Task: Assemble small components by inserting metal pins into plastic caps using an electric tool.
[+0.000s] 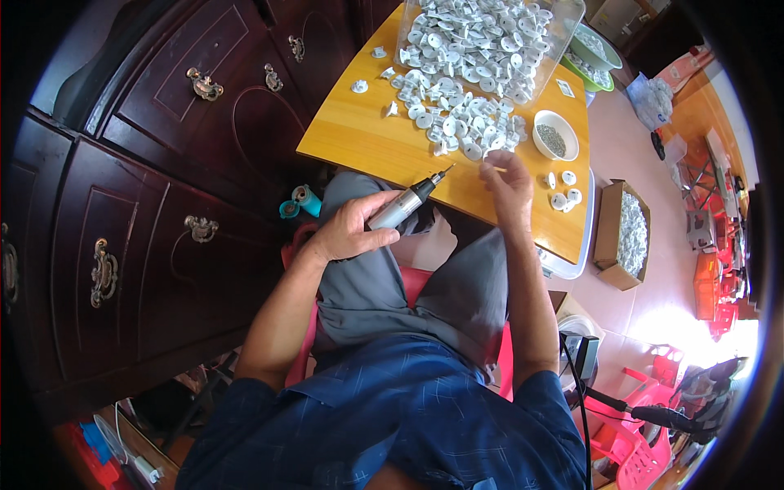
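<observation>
My left hand [359,229] is wrapped round a grey and black electric screwdriver [400,208], held over my lap with its bit tilted up toward the table edge. Fingers bent and drawn together, my right hand [510,184] is at the near edge of a heap of small white plastic parts [469,118]. Whatever lies between its fingertips is too small to make out. The parts have round discs with stems, and some lie apart from the heap. Right of that hand stands a white bowl [567,147] of small metal pieces, probably screws.
A clear bin [535,90] full of white parts stands at the table's [351,122] far side. Several parts [559,200] sit near the right edge. Beyond are green basins [606,79] and a filled cardboard box [608,233] on the floor. Dark cabinets [155,196] flank the left.
</observation>
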Demonstrator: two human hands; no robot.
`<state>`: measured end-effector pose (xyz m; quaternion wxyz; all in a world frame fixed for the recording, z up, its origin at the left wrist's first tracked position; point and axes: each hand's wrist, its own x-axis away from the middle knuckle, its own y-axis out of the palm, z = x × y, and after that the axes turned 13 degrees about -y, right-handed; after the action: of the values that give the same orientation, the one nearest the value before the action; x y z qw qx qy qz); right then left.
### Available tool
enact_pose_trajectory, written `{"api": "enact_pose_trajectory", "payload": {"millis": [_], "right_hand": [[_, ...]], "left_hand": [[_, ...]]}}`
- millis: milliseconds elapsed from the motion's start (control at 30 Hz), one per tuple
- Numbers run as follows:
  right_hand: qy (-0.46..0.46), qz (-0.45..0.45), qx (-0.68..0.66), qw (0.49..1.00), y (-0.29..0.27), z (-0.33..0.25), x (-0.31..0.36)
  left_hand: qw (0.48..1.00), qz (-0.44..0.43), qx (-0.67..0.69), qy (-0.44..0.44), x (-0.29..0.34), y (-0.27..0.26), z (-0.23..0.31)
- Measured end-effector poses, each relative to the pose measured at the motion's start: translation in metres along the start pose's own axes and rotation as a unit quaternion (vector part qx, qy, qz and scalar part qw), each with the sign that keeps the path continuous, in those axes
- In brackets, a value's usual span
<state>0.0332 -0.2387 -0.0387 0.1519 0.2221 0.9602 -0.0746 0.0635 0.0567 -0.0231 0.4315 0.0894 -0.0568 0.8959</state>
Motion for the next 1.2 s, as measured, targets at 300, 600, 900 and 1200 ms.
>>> {"api": "enact_pose_trajectory", "payload": {"millis": [300, 600, 900, 1200], "right_hand": [[-0.158, -0.044, 0.33, 0.93, -0.015, 0.014, -0.025], [-0.119, -0.091, 0.305, 0.94, -0.001, 0.004, -0.02], [0.032, -0.082, 0.04, 0.995, 0.009, 0.001, 0.004], [0.023, -0.083, 0.088, 0.992, 0.019, -0.005, 0.011]], "left_hand": [[1.0, 0.003, -0.008, 0.002, -0.002, 0.001, 0.0], [1.0, 0.006, -0.019, 0.005, 0.0, 0.001, 0.0], [0.991, 0.033, -0.086, 0.097, -0.01, -0.002, -0.022], [0.997, 0.014, -0.072, 0.003, -0.002, 0.001, -0.002]]}}
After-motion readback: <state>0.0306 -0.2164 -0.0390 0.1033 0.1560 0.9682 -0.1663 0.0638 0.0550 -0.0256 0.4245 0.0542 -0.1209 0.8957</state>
